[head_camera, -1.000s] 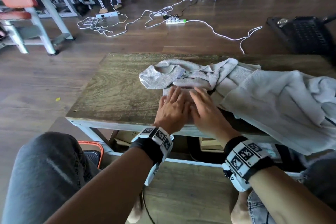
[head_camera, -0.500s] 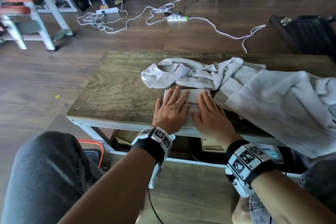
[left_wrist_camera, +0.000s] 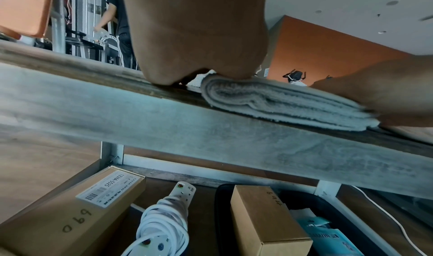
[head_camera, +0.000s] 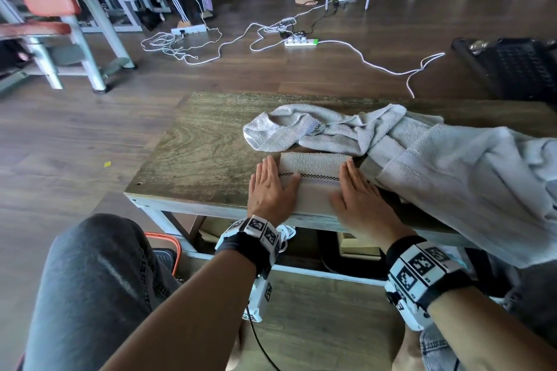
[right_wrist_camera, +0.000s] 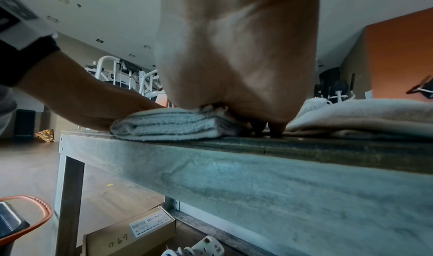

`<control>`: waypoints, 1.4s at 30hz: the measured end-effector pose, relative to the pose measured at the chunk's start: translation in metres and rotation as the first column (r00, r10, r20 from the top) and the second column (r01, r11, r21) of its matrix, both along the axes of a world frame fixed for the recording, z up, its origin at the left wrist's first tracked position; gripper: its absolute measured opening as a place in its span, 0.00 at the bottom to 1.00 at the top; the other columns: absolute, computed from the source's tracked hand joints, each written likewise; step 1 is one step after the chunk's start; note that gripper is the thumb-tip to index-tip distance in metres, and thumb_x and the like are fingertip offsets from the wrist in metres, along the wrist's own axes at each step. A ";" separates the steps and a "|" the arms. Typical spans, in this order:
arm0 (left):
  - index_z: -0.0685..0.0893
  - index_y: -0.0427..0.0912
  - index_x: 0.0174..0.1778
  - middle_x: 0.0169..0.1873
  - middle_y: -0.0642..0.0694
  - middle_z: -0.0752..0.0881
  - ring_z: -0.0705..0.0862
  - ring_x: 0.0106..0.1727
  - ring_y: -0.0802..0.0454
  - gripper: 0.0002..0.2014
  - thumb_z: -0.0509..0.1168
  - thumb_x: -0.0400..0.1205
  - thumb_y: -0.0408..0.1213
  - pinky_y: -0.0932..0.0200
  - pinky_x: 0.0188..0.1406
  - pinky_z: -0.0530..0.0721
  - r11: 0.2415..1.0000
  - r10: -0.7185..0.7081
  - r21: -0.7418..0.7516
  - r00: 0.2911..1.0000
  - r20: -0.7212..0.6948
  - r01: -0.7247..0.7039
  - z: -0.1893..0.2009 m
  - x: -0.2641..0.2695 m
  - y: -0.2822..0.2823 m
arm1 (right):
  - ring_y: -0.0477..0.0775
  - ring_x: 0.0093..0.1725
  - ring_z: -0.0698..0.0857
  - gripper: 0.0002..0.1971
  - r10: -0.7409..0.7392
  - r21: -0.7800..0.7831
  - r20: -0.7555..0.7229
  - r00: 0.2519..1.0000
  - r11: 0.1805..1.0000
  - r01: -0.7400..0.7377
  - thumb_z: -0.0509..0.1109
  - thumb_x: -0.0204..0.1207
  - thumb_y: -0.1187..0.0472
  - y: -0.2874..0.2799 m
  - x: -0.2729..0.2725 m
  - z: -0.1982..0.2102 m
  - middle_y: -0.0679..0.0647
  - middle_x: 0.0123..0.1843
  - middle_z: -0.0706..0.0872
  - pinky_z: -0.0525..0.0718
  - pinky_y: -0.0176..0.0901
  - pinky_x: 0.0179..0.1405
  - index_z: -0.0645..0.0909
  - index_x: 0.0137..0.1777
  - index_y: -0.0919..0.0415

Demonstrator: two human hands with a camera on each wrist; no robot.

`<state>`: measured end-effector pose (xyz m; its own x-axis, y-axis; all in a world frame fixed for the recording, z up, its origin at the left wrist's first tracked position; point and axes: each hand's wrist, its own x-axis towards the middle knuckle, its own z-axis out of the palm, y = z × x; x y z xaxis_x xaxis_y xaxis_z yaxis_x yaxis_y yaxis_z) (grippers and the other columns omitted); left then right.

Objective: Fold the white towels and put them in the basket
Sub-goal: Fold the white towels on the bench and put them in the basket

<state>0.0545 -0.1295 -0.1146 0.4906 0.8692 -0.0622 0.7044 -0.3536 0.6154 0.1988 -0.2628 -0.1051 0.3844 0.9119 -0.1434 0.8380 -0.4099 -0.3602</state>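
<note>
A small folded white towel (head_camera: 313, 181) with a checkered stripe lies at the near edge of the wooden table (head_camera: 196, 156). My left hand (head_camera: 269, 187) lies flat at its left end, thumb on the stripe. My right hand (head_camera: 358, 190) lies flat at its right end. The left wrist view shows the stacked layers of the folded towel (left_wrist_camera: 279, 104) under my palm; the right wrist view shows the same folded towel (right_wrist_camera: 173, 124) from the other end. A crumpled white towel (head_camera: 307, 129) lies just behind. A large white towel (head_camera: 464, 178) drapes over the right side.
A black basket (head_camera: 518, 66) stands on the floor beyond the table's far right corner. White cables and a power strip (head_camera: 301, 41) lie on the floor behind. Cardboard boxes (left_wrist_camera: 70, 213) and a coiled extension lead (left_wrist_camera: 164, 228) sit on the shelf under the table. An orange-rimmed object (head_camera: 168, 245) is by my left knee.
My hands, side by side over the middle of the folded towel a second ago, have slid apart to its two ends, baring its top with the stripe.
</note>
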 end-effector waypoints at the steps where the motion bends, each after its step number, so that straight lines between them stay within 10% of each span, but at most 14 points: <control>1: 0.59 0.42 0.84 0.86 0.44 0.54 0.51 0.86 0.48 0.41 0.54 0.81 0.65 0.47 0.85 0.47 1.000 0.006 0.000 1.000 0.007 -0.006 0.000 -0.001 0.001 | 0.54 0.89 0.41 0.34 0.010 0.004 -0.002 1.000 1.000 -0.010 0.43 0.89 0.46 0.000 0.001 0.003 0.57 0.90 0.35 0.45 0.52 0.88 0.39 0.88 0.62; 4: 0.79 0.42 0.65 0.72 0.43 0.76 0.70 0.76 0.43 0.38 0.64 0.68 0.68 0.45 0.78 0.65 0.997 0.071 0.036 0.996 0.062 -0.073 0.008 -0.007 0.003 | 0.57 0.89 0.49 0.34 0.048 0.002 -0.029 0.998 0.999 -0.048 0.48 0.89 0.49 -0.001 0.000 0.016 0.59 0.90 0.40 0.52 0.49 0.86 0.45 0.88 0.66; 7: 0.83 0.40 0.58 0.61 0.43 0.80 0.76 0.67 0.43 0.29 0.74 0.68 0.56 0.47 0.72 0.73 0.989 0.135 0.046 0.989 0.055 -0.137 0.020 -0.017 0.000 | 0.62 0.82 0.68 0.29 0.082 0.109 -0.055 0.995 0.991 -0.076 0.55 0.84 0.50 0.000 -0.013 0.030 0.58 0.87 0.59 0.72 0.54 0.76 0.58 0.82 0.61; 11: 0.83 0.39 0.47 0.40 0.46 0.85 0.85 0.44 0.45 0.15 0.75 0.70 0.44 0.52 0.46 0.85 0.986 0.131 -0.129 0.959 0.252 -0.101 0.040 -0.037 0.001 | 0.59 0.77 0.73 0.32 0.051 0.193 -0.181 0.982 0.981 -0.015 0.62 0.85 0.52 0.006 -0.033 0.046 0.60 0.81 0.68 0.74 0.50 0.71 0.56 0.84 0.61; 15: 0.82 0.42 0.51 0.46 0.38 0.90 0.91 0.45 0.38 0.16 0.74 0.70 0.41 0.37 0.44 0.90 0.932 0.169 -0.362 0.860 0.482 0.020 0.072 -0.069 -0.002 | 0.60 0.66 0.79 0.23 -0.056 0.138 -0.327 0.943 0.985 0.107 0.59 0.87 0.48 0.022 -0.056 0.071 0.61 0.67 0.80 0.78 0.39 0.56 0.63 0.73 0.64; 20: 0.80 0.38 0.60 0.48 0.39 0.89 0.91 0.36 0.50 0.17 0.72 0.76 0.31 0.56 0.32 0.88 0.882 0.282 -0.468 0.726 0.627 0.061 0.116 -0.117 0.001 | 0.57 0.43 0.88 0.38 -0.096 0.110 -0.409 0.908 0.982 0.153 0.45 0.86 0.34 0.041 -0.115 0.122 0.62 0.50 0.87 0.78 0.39 0.29 0.51 0.86 0.61; 26: 0.85 0.39 0.54 0.44 0.41 0.90 0.87 0.42 0.46 0.23 0.74 0.62 0.40 0.50 0.41 0.86 0.889 0.450 -0.397 0.595 0.666 -0.228 0.161 -0.183 0.020 | 0.47 0.52 0.76 0.23 0.089 0.393 -0.640 0.763 0.891 0.226 0.52 0.89 0.59 0.096 -0.176 0.141 0.49 0.62 0.76 0.67 0.42 0.57 0.57 0.83 0.58; 33: 0.80 0.42 0.48 0.38 0.45 0.85 0.84 0.40 0.47 0.20 0.79 0.64 0.40 0.46 0.43 0.87 0.720 0.640 -0.312 0.419 0.644 -0.620 0.186 -0.277 0.025 | 0.42 0.39 0.79 0.19 0.354 0.463 -0.690 0.632 0.886 0.009 0.55 0.86 0.66 0.159 -0.266 0.144 0.45 0.47 0.78 0.77 0.31 0.29 0.58 0.75 0.56; 38: 0.72 0.48 0.48 0.41 0.46 0.83 0.83 0.41 0.47 0.20 0.78 0.71 0.35 0.49 0.37 0.84 0.553 0.722 -0.285 0.280 0.633 -0.783 0.182 -0.327 0.034 | 0.51 0.45 0.83 0.25 0.484 0.512 -0.665 0.569 0.850 -0.125 0.61 0.85 0.62 0.175 -0.306 0.146 0.53 0.56 0.83 0.77 0.41 0.42 0.56 0.78 0.54; 42: 0.68 0.53 0.53 0.38 0.48 0.80 0.79 0.34 0.52 0.20 0.74 0.75 0.37 0.58 0.31 0.79 0.473 0.758 -0.173 0.299 0.579 -0.864 0.160 -0.350 0.026 | 0.58 0.54 0.86 0.24 0.520 0.529 -0.655 0.548 0.834 -0.158 0.66 0.83 0.60 0.185 -0.333 0.144 0.58 0.61 0.85 0.81 0.45 0.52 0.62 0.76 0.55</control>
<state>-0.2958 -0.1033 0.0454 -0.5792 0.8108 0.0844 0.2667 0.0906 0.9595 -0.1345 -0.0775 0.0390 -0.0516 0.9869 0.1532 0.2283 0.1610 -0.9602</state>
